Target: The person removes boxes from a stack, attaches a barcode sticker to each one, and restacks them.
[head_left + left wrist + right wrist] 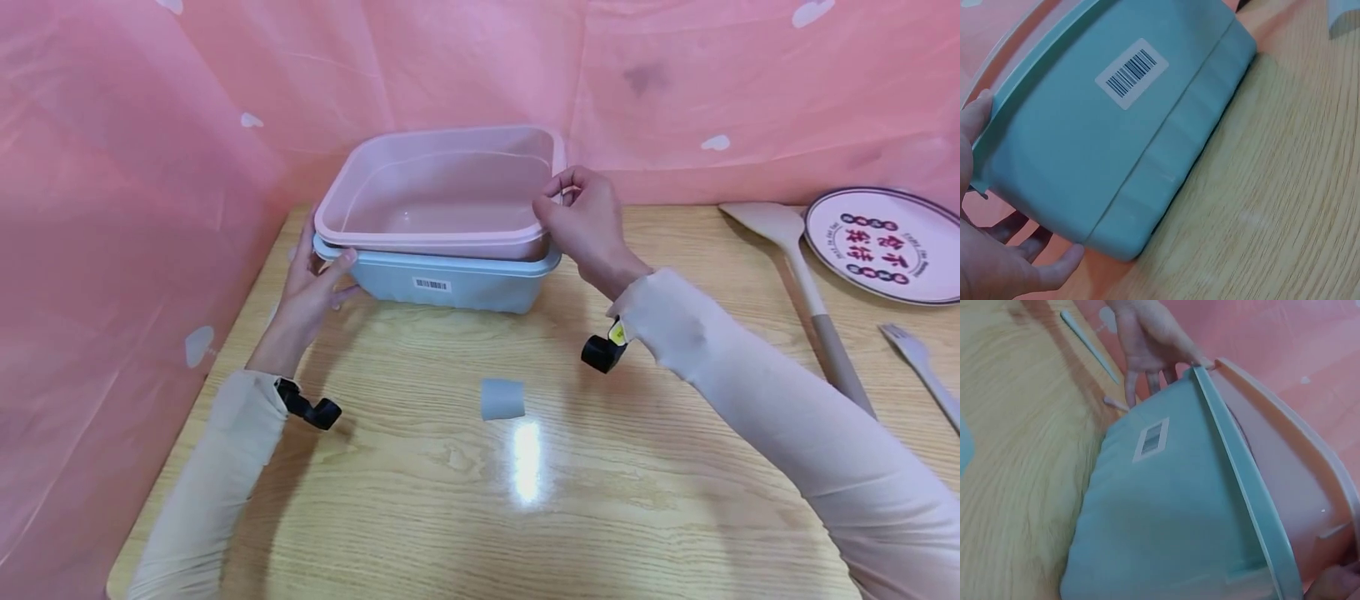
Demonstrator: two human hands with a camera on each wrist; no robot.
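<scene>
A pink plastic bin (435,240) sits inside a light blue bin (487,292), its right side raised above the blue rim. Around the left end of the blue bin is my left hand (303,287), gripping it with the thumb on the rim; in the left wrist view its other fingers (1057,272) lie against the end wall. My right hand (588,217) pinches the pink bin's rim at the right. A barcode label (1132,74) marks the blue bin's front wall. The pink bin's underside is hidden.
A small grey-blue cup-like piece (502,399) lies on the wooden table (420,500) in front of the bins. To the right are a spatula (806,283), a patterned plate (930,225) and a fork (918,362). Pink cloth (465,62) hangs behind and at the left.
</scene>
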